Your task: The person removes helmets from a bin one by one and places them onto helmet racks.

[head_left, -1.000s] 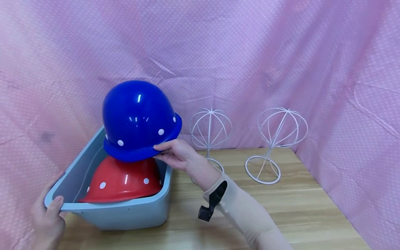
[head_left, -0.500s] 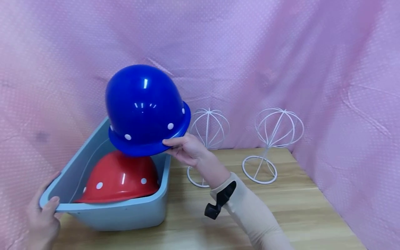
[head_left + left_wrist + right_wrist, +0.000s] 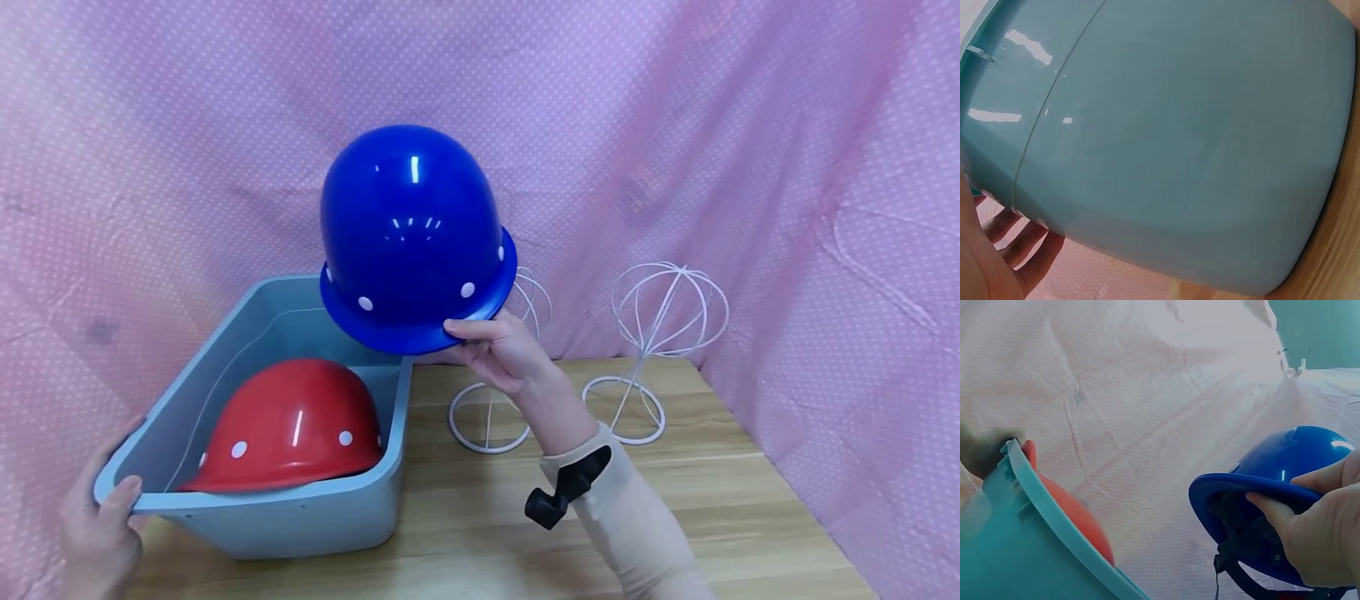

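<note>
In the head view my right hand (image 3: 506, 354) pinches the brim of a blue hard hat (image 3: 408, 225), thumb on top and fingers beneath. The hat hangs in the air, dome up, over the right side of a light-blue bin (image 3: 300, 529). Black straps (image 3: 1235, 550) show under its shell in the right wrist view. My left hand (image 3: 105, 517) grips the bin's near left corner, its thumb over the rim; several of its fingers (image 3: 1041, 256) lie along the outer wall. Inside the bin rests a red hard hat (image 3: 292, 421) with white dots, dome up, apart from both hands.
Two white wire hat stands stand on the wooden table (image 3: 465, 517) right of the bin. The nearer stand (image 3: 487, 450) is partly hidden by my right hand and the blue hat; the other stand (image 3: 660, 325) is farther right. A pink dotted cloth (image 3: 675, 125) hangs behind.
My right hand has lifted the blue hard hat higher and carried it rightward, off from above the red one. The left hand keeps its hold on the bin corner.
</note>
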### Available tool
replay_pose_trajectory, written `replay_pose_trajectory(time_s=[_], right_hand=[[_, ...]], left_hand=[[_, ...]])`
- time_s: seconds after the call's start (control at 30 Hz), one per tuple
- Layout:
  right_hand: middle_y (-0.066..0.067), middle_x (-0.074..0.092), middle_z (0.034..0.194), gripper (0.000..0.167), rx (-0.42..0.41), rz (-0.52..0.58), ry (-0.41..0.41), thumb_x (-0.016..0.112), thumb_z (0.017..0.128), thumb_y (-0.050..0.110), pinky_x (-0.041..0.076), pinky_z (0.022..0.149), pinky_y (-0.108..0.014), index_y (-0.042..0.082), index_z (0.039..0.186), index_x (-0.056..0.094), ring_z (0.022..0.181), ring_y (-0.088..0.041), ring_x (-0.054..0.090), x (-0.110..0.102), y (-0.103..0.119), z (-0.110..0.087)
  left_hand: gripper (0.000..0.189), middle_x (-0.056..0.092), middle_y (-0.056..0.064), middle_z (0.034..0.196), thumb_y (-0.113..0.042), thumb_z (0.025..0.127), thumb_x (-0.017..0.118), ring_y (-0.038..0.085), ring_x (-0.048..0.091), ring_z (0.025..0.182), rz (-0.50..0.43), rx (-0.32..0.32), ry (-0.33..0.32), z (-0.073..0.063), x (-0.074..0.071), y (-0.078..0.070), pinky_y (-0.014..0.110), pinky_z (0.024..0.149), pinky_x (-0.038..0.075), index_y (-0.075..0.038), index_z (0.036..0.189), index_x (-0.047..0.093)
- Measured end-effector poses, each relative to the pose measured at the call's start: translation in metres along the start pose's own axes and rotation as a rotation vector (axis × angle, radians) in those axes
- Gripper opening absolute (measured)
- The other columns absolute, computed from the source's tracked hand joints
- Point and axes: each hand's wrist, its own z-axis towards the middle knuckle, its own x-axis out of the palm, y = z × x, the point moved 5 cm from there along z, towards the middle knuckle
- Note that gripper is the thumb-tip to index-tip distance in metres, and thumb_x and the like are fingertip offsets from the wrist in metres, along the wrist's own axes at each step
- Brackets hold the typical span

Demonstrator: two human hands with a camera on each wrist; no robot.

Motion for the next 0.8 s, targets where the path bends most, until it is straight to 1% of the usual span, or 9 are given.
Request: replay_pose_trajectory(time_s=[0.07, 0.13, 0.27, 0.43, 0.5, 0.6, 0.63, 0.7, 0.8], right_hand=[[0.001, 0.067, 0.131, 0.061, -0.024, 0.019, -0.022, 0.038, 0.096, -0.02, 0.059, 0.102, -0.035, 0.012, 0.148, 0.044, 0.12, -0.013, 0.069, -0.006, 0.004, -0.006], [0.004, 0.072, 0.118, 0.055, -0.048, 0.052, -0.042, 0.038, 0.094, -0.021, 0.061, 0.094, -0.028, 0.013, 0.135, 0.051, 0.107, -0.007, 0.072, -0.011, 0.008, -0.011], [0.002, 0.074, 0.108, 0.046, -0.075, 0.119, -0.04, 0.041, 0.094, -0.021, 0.062, 0.089, -0.026, 0.013, 0.12, 0.058, 0.099, -0.006, 0.072, -0.018, 0.015, -0.021], [0.001, 0.074, 0.111, 0.042, -0.081, 0.164, -0.057, 0.045, 0.095, -0.021, 0.063, 0.089, -0.029, 0.012, 0.118, 0.06, 0.103, -0.009, 0.073, -0.026, 0.019, -0.032], [0.0, 0.073, 0.12, 0.047, -0.083, 0.169, -0.053, 0.044, 0.096, -0.021, 0.063, 0.092, -0.032, 0.013, 0.126, 0.057, 0.109, -0.013, 0.074, -0.028, 0.018, -0.035], [0.0, 0.072, 0.122, 0.049, -0.082, 0.17, -0.058, 0.041, 0.096, -0.021, 0.063, 0.093, -0.032, 0.013, 0.129, 0.054, 0.11, -0.014, 0.075, -0.03, 0.018, -0.038], [0.0, 0.072, 0.122, 0.048, -0.083, 0.171, -0.057, 0.041, 0.096, -0.021, 0.062, 0.094, -0.03, 0.012, 0.129, 0.053, 0.11, -0.014, 0.075, -0.03, 0.018, -0.038], [0.0, 0.072, 0.123, 0.048, -0.091, 0.171, -0.053, 0.042, 0.096, -0.02, 0.061, 0.095, -0.029, 0.013, 0.13, 0.053, 0.11, -0.014, 0.075, -0.031, 0.019, -0.038], [-0.001, 0.072, 0.123, 0.046, -0.103, 0.187, -0.038, 0.052, 0.096, -0.019, 0.06, 0.097, -0.028, 0.012, 0.13, 0.054, 0.11, -0.014, 0.075, -0.033, 0.023, -0.036]], left_hand=[[0.061, 0.064, -0.018, 0.125, -0.002, 0.093, 0.05, -0.001, 0.062, 0.107, -0.021, -0.01, 0.009, -0.002, 0.002, 0.001, 0.002, 0.083, 0.048, -0.011, 0.153, 0.058], [0.061, 0.064, -0.018, 0.127, -0.003, 0.094, 0.049, 0.0, 0.062, 0.109, -0.028, -0.019, 0.012, -0.004, 0.003, 0.001, 0.002, 0.084, 0.048, -0.012, 0.153, 0.058], [0.059, 0.065, -0.017, 0.13, -0.005, 0.096, 0.048, 0.0, 0.062, 0.114, -0.038, -0.05, 0.006, -0.007, 0.006, 0.001, 0.003, 0.085, 0.048, -0.014, 0.154, 0.057], [0.057, 0.066, -0.017, 0.128, -0.002, 0.101, 0.04, -0.003, 0.063, 0.114, -0.033, -0.094, -0.011, -0.009, 0.006, 0.0, 0.004, 0.088, 0.049, -0.012, 0.154, 0.056], [0.058, 0.065, -0.017, 0.131, -0.002, 0.103, 0.037, -0.006, 0.062, 0.117, 0.011, -0.118, -0.007, -0.012, 0.004, 0.001, 0.005, 0.091, 0.049, -0.014, 0.156, 0.054], [0.058, 0.063, -0.018, 0.134, -0.004, 0.105, 0.032, -0.009, 0.06, 0.12, 0.085, -0.142, -0.001, -0.014, 0.002, 0.003, 0.004, 0.094, 0.047, -0.019, 0.158, 0.051], [0.059, 0.064, -0.016, 0.134, -0.003, 0.104, 0.034, -0.007, 0.06, 0.12, 0.038, -0.157, -0.007, -0.014, 0.001, 0.003, 0.005, 0.095, 0.047, -0.017, 0.158, 0.052], [0.059, 0.063, -0.015, 0.138, -0.004, 0.104, 0.033, -0.007, 0.059, 0.123, 0.057, -0.166, -0.002, -0.014, 0.001, 0.004, 0.004, 0.095, 0.047, -0.019, 0.159, 0.05], [0.059, 0.064, -0.014, 0.137, -0.001, 0.104, 0.034, -0.006, 0.061, 0.121, 0.011, -0.179, -0.012, -0.01, 0.001, 0.003, 0.003, 0.092, 0.047, -0.016, 0.158, 0.052]])
